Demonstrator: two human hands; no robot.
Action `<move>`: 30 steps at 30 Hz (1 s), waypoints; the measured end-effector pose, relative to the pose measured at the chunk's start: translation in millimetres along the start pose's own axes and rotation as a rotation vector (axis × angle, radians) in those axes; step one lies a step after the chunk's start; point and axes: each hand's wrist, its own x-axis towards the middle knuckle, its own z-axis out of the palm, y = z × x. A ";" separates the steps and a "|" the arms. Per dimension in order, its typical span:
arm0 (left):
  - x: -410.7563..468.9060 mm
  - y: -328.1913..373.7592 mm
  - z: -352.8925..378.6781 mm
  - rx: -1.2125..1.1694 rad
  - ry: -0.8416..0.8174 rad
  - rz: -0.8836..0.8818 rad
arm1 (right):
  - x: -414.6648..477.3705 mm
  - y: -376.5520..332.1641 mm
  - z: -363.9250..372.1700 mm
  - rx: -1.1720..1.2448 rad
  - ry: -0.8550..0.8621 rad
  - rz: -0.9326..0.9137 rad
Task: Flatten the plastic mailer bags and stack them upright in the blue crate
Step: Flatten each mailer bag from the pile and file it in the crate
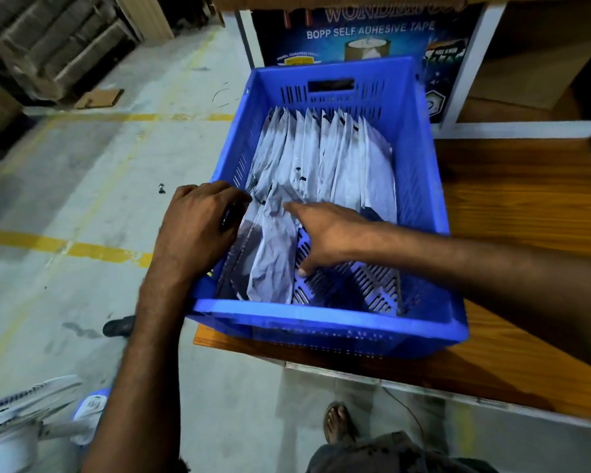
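The blue crate (pixel 325 315) sits on the corner of a wooden table. Inside it, several grey-white mailer bags (pixel 325 155) stand upright in a row against the far wall. One crumpled mailer bag (pixel 273 247) leans at the near left of the crate. My left hand (pixel 198 227) curls over the crate's left rim and grips the edge of that bag; a dark object shows under its fingers. My right hand (pixel 325 233) reaches into the crate with straight fingers, pressing on the crumpled bag's top.
The wooden table (pixel 526 206) extends to the right of the crate. A tape carton (pixel 369 32) stands behind the crate. Concrete floor with yellow lines (pixel 82 249) lies to the left. A fan (pixel 24 411) is at the lower left, and my sandalled foot (pixel 338 425) below.
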 end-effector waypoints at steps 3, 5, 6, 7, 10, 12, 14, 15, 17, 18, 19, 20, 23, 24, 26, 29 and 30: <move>-4.8 5.1 -3.5 -0.025 0.041 0.006 | -28.1 15.9 -13.1 -0.065 0.100 -0.020; -10.5 18.8 -6.1 -0.094 0.096 -0.022 | -47.4 24.6 -18.2 -0.119 0.230 -0.065; -13.1 28.9 -6.9 -0.122 0.123 -0.051 | -55.1 29.3 -20.4 -0.157 0.298 -0.096; -16.7 43.1 -6.9 -0.140 0.146 -0.078 | -65.6 35.6 -22.1 -0.202 0.366 -0.121; -26.2 91.8 -5.2 -0.191 0.189 -0.131 | -93.4 61.8 -16.3 -0.248 0.582 -0.167; -32.6 125.8 -2.0 -0.222 0.211 -0.175 | -115.0 80.8 -5.3 -0.123 0.737 -0.169; -39.0 165.3 0.9 -0.270 0.267 -0.199 | -142.2 99.8 3.5 -0.018 0.849 -0.151; -41.4 187.3 1.6 -0.305 0.308 -0.201 | -156.1 110.4 7.6 -0.003 0.876 -0.147; -43.9 235.3 4.1 -0.355 0.410 -0.186 | -185.8 135.6 15.6 0.045 0.865 -0.132; -44.2 260.7 6.5 -0.357 0.459 -0.165 | -200.6 151.7 19.9 0.086 0.839 -0.116; -43.4 289.5 11.3 -0.338 0.497 -0.126 | -218.2 172.1 24.8 0.130 0.815 -0.089; -43.0 315.3 17.5 -0.307 0.527 -0.071 | -233.9 191.1 29.8 0.168 0.794 -0.061; -39.7 385.8 45.8 -0.313 0.530 0.043 | -276.8 245.7 40.5 0.243 0.732 0.034; -37.2 408.9 59.1 -0.346 0.488 0.049 | -289.8 266.5 44.0 0.251 0.715 0.068; -32.4 447.6 86.8 -0.395 0.374 0.044 | -311.6 303.3 48.5 0.267 0.682 0.133; -23.0 486.9 127.8 -0.428 0.153 0.066 | -334.7 350.6 51.4 0.320 0.667 0.245; -18.4 497.4 141.5 -0.447 0.077 0.082 | -341.0 367.1 50.9 0.341 0.668 0.292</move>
